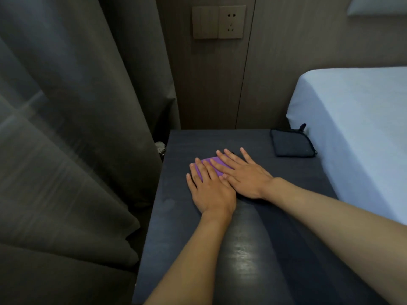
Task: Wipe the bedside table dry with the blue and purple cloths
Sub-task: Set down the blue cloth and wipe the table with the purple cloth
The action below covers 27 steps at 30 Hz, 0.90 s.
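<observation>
Both flat hands [229, 181] press a folded purple cloth [214, 165] (soft) onto the dark table [253, 249].

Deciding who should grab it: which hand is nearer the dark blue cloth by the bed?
Right. The right hand lies flat on the purple cloth, left of the dark blue cloth and apart from it. The left hand lies farther left.

A bedroom: a sheeted bed [352, 133] beside a dark bedside table [275, 216], grey curtain [77, 106], wall socket [231, 22].
</observation>
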Motion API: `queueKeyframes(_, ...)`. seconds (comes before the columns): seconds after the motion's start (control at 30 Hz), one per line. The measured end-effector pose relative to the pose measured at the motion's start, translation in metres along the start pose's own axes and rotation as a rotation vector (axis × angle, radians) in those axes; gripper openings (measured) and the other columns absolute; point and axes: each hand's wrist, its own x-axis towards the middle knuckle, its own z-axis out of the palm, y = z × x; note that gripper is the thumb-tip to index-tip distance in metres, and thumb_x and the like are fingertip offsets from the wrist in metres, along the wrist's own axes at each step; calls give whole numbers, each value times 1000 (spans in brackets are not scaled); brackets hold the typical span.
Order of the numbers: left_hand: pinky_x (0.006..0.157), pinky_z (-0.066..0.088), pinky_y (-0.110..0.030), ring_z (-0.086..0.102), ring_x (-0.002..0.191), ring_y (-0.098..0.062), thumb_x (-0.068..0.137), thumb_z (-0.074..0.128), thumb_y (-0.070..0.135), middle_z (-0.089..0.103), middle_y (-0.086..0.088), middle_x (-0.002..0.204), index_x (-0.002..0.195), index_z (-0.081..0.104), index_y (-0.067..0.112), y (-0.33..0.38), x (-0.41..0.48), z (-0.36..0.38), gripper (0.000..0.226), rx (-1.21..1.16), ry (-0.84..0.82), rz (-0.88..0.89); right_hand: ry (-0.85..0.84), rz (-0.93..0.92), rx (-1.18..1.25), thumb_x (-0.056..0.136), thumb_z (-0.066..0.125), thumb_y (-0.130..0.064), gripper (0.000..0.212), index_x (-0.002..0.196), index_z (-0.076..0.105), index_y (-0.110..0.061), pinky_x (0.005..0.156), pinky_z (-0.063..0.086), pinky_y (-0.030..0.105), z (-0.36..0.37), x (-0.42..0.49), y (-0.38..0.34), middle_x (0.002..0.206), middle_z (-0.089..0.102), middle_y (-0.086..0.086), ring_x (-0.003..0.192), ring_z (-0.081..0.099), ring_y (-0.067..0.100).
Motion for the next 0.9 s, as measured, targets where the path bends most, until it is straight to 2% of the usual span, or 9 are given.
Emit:
queueKeyframes(0.53,123,-10,-46,-19,152,-31,104,8,39,-17,-12,166,157,-8,8,76,-17,20,63,57,-22,137,48,138,75,105,10,-47,55,155,-11,-36,121,-16,45,16,-61,64,165,-17,-9,149,-20,8)
queueKeyframes(0.9,123,-9,-46,-15,153,-28,104,10,39,-12,-10,167,158,-4,10,102,-26,30,62,78,-4,287,113,249,97,106,10,-40,56,158,-6,-25,122,-11,43,27,-98,79,166,-11,-5,151,-15,10)
